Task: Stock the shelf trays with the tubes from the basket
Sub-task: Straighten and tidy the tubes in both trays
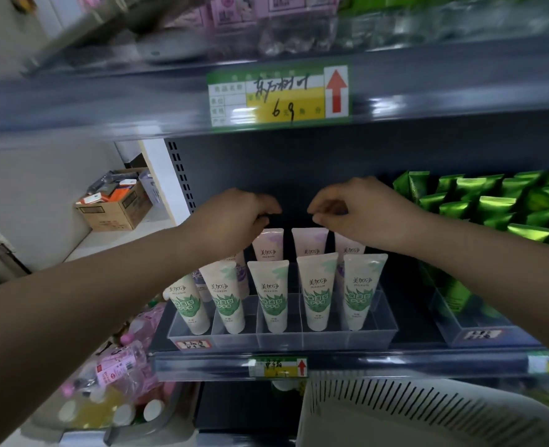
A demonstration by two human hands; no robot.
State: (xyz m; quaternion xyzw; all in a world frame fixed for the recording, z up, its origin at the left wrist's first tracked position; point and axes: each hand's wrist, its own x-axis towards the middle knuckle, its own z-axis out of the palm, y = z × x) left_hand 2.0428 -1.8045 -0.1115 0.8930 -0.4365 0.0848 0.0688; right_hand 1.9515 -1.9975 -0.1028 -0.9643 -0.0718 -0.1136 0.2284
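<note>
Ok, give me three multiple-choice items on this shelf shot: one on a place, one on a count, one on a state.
1. Where is the white basket?
A) lower right, below the shelf edge
B) on the top shelf
C) inside the cardboard box

2. How many green-leaf tubes stand in the front row of the clear tray?
A) two
B) five
C) nine

3. How do those tubes sit?
A) lying flat
B) upright, crimped end up
C) spilled on the floor

Answers:
1 A, its slotted wall shows under the shelf edge.
2 B, five stand side by side.
3 B, each flat crimp points up, with the narrow end down in the tray.
</note>
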